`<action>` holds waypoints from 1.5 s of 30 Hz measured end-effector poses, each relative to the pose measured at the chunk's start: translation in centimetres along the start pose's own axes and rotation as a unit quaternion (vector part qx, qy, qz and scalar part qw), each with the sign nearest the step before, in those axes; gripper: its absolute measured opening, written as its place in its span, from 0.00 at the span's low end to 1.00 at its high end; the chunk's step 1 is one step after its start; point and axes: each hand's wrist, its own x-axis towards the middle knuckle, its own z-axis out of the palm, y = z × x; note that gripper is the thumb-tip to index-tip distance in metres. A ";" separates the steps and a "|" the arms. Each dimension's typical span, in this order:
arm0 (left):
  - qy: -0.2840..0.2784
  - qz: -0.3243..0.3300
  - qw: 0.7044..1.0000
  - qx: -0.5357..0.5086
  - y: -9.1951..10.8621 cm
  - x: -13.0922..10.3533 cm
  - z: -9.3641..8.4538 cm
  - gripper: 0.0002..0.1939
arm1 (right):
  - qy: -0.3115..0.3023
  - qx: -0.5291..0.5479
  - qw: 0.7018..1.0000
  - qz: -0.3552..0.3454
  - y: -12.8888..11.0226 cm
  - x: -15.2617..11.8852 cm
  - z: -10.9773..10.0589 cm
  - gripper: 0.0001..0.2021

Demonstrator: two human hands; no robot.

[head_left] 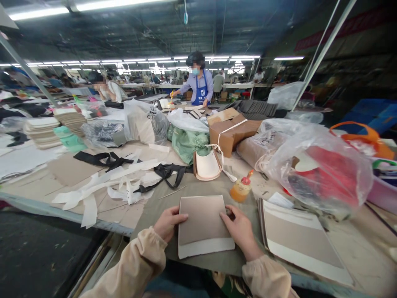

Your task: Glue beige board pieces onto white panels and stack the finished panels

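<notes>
Both hands grip a flat taupe panel with a pale strip along its near edge. My left hand pinches its left side, thumb lying on top. On the opposite side, my right hand holds the edge, thumb on the face and fingers curled behind. Beneath the panel lies a grey-green sheet on the table. Just beyond my right hand stands a small bottle of amber liquid with a red top. A stack of similar panels rests to the right.
A bundle of curved pale pieces lies ahead. White strips and black straps are strewn left. Farther back are a cardboard box, a green bag and clear plastic bags. A co-worker in a blue apron stands across the table.
</notes>
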 end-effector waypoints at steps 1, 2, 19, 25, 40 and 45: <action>-0.007 0.000 1.000 -0.017 0.3 -0.3 0.2 0.19 | 0.011 0.062 0.998 0.015 -0.2 -0.1 -0.3 0.16; -0.013 0.003 1.000 -0.028 0.5 -0.6 0.3 0.19 | 0.012 0.130 0.991 0.028 -0.5 -0.2 -0.7 0.18; -0.021 -0.011 0.999 -0.039 -0.3 -2.2 2.7 0.24 | -0.089 0.416 0.903 0.068 -2.4 -2.0 -0.8 0.21; -0.011 -0.021 0.999 -0.038 0.0 -2.4 1.9 0.23 | -0.176 0.492 0.846 0.108 -2.5 -2.4 -1.1 0.21; -0.030 0.106 0.992 0.066 1.0 -2.0 3.3 0.21 | 0.065 0.229 0.971 0.029 -4.9 -1.9 -2.3 0.20; 0.053 0.237 0.961 0.133 2.5 -1.1 4.3 0.16 | 0.108 0.201 0.972 -0.056 -5.8 -2.7 -2.9 0.15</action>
